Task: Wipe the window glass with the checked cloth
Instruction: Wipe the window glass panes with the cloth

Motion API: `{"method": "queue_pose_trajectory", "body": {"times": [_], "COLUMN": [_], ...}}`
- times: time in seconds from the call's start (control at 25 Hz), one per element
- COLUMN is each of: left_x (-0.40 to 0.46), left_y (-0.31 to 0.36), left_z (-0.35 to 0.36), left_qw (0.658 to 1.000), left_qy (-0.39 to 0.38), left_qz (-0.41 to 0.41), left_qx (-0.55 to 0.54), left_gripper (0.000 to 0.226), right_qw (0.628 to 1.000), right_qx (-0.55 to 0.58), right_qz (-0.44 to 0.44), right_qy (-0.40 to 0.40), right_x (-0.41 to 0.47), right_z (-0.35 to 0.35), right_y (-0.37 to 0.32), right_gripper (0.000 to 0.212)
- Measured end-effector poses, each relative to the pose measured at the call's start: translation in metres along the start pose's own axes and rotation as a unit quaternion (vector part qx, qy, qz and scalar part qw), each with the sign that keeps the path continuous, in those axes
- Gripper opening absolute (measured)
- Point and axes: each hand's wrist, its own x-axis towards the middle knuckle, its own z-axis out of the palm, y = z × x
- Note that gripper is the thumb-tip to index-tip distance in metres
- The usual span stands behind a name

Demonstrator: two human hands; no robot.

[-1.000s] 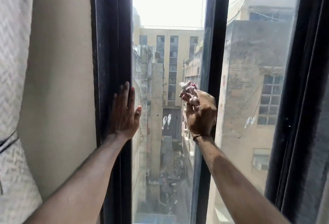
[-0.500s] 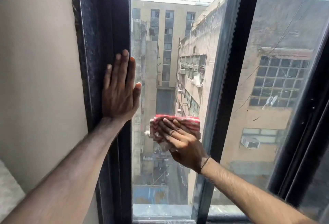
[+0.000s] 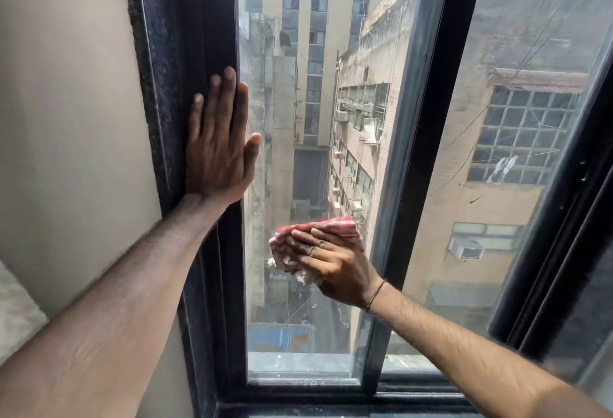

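A tall narrow pane of window glass (image 3: 298,85) fills the middle of the head view, set in a black frame (image 3: 215,36). My right hand (image 3: 331,263) presses a bunched red-and-white checked cloth (image 3: 326,225) flat against the lower part of that pane, fingers spread over the cloth. My left hand (image 3: 220,145) lies flat and open on the left upright of the frame, thumb and fingertips overlapping the glass edge. It holds nothing.
A second pane (image 3: 497,152) lies to the right behind a black centre post (image 3: 428,119). A beige wall (image 3: 66,102) borders the frame on the left. The bottom rail (image 3: 331,397) runs along the lower edge. Buildings show outside.
My right hand has carried the cloth down from mid-height near the centre post to the lower pane, and the cloth is now spread under flat fingers. My left hand stays on the frame.
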Motion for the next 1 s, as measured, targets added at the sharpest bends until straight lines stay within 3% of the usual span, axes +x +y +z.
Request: {"method": "queue_pose_trajectory", "body": {"times": [0.12, 0.36, 0.44, 0.52, 0.6, 0.76, 0.88, 1.0], "left_x": [0.001, -0.002, -0.001, -0.001, -0.002, -0.001, -0.003, -0.004], "left_y": [-0.001, 0.002, 0.001, 0.001, 0.003, 0.007, 0.006, 0.006], "left_z": [0.0, 0.006, 0.007, 0.006, 0.005, 0.002, 0.001, 0.0], "left_qw": [1.0, 1.0, 1.0, 1.0, 1.0, 1.0, 1.0, 1.0], "left_qy": [0.002, 0.008, 0.011, 0.012, 0.006, 0.004, -0.007, -0.006], "left_qz": [0.003, -0.011, -0.008, -0.01, -0.009, -0.018, -0.023, -0.013], "left_qx": [-0.009, 0.008, 0.008, 0.011, 0.007, 0.0, -0.006, -0.002], "left_gripper": [0.08, 0.081, 0.08, 0.08, 0.081, 0.083, 0.083, 0.082], "right_qw": [0.998, 0.97, 0.98, 0.998, 0.991, 0.969, 0.968, 0.985], "right_qx": [-0.016, -0.069, -0.063, -0.06, -0.056, -0.066, -0.07, -0.079], "right_qz": [-0.029, 0.149, 0.12, 0.014, -0.08, -0.083, -0.055, 0.014], "right_qy": [-0.047, 0.18, 0.142, 0.028, -0.092, -0.224, -0.235, -0.153], "right_x": [-0.027, 0.054, 0.046, -0.002, -0.052, -0.072, -0.063, -0.032], "right_z": [-0.031, -0.065, -0.043, -0.021, -0.013, -0.013, -0.014, -0.038], "right_y": [0.035, 0.092, 0.075, 0.049, 0.034, 0.036, 0.033, 0.052], "right_gripper": [0.053, 0.042, 0.047, 0.052, 0.055, 0.074, 0.074, 0.078]}}
